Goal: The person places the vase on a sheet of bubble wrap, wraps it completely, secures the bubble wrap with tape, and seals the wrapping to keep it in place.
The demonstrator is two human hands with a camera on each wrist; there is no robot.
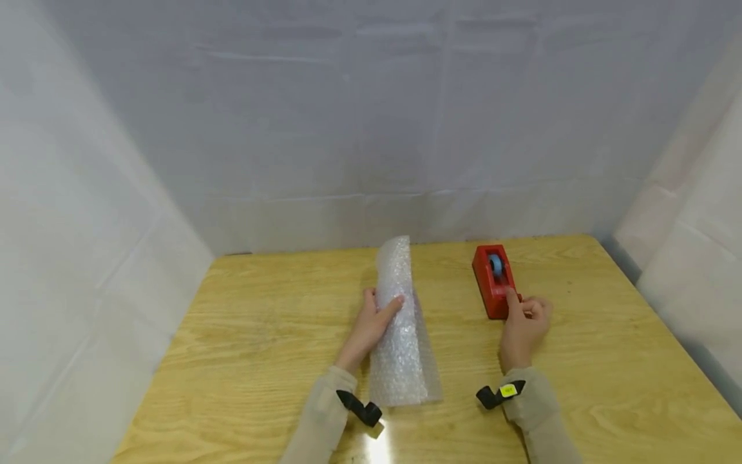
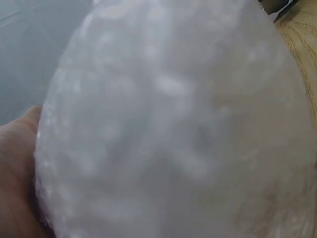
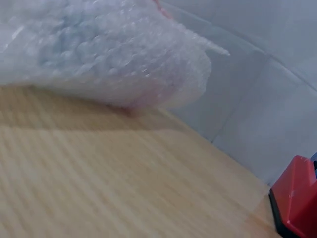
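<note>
A loose roll of clear bubble wrap (image 1: 400, 361) lies lengthwise near the middle of the table, its free edge spread along the right side. My left hand (image 1: 371, 325) grips it from the left, thumb across the top. The wrap (image 2: 173, 124) fills most of the left wrist view. Through the wrap (image 3: 109, 59) in the right wrist view, a blurred bluish patch shows. To the right stands a red tape dispenser (image 1: 487, 280) with a blue-cored tape roll (image 1: 495, 264). My right hand (image 1: 524, 325) is at its near end, thumb and forefinger pinching the tape there; the tape end is hidden.
The wooden table (image 1: 261, 361) ends at a pale sheet wall (image 1: 319, 129) behind, with more sheeting at left and right. Each sleeve carries a small black wrist camera (image 1: 362, 409).
</note>
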